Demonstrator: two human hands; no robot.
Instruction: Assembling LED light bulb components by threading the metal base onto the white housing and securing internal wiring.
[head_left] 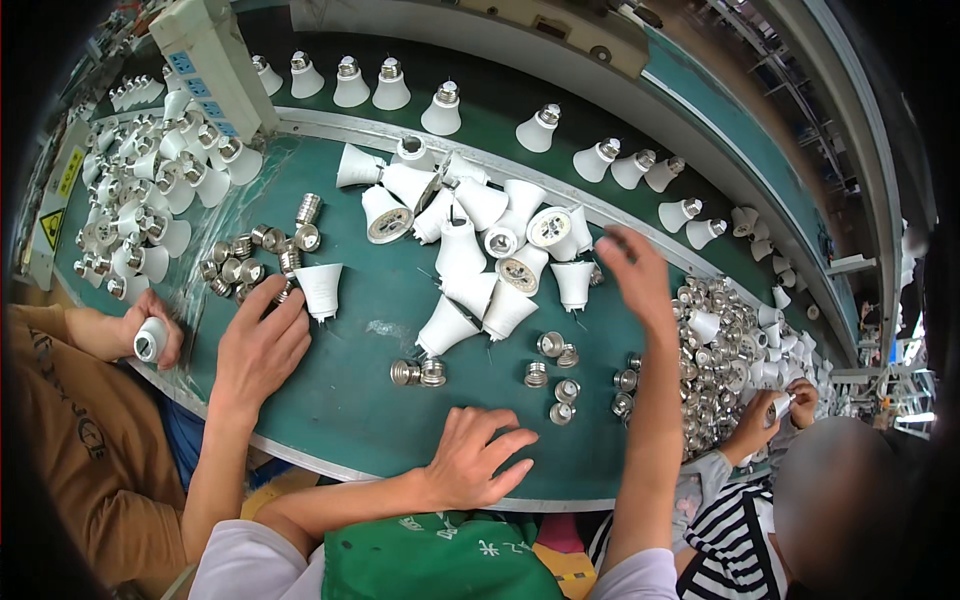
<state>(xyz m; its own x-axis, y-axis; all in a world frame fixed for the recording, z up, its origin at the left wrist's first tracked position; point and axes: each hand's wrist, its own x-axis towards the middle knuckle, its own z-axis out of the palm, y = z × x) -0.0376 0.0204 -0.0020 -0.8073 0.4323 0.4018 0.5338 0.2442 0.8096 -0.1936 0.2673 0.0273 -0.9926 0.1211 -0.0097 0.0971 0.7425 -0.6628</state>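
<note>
At 6 o'clock the left hand [480, 458] spreads its fingers, apparently empty; at 3 o'clock the right hand [640, 278] curls loosely, contents unclear; the white housing [573, 284] at its 9 o'clock is best pinched by the shell, sparing the wire [580, 320]

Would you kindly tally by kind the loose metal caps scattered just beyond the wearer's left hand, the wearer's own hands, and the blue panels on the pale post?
Loose metal caps: 7
Wearer's left hand and right hand: 2
Blue panels on the pale post: 4
Total: 13
</note>
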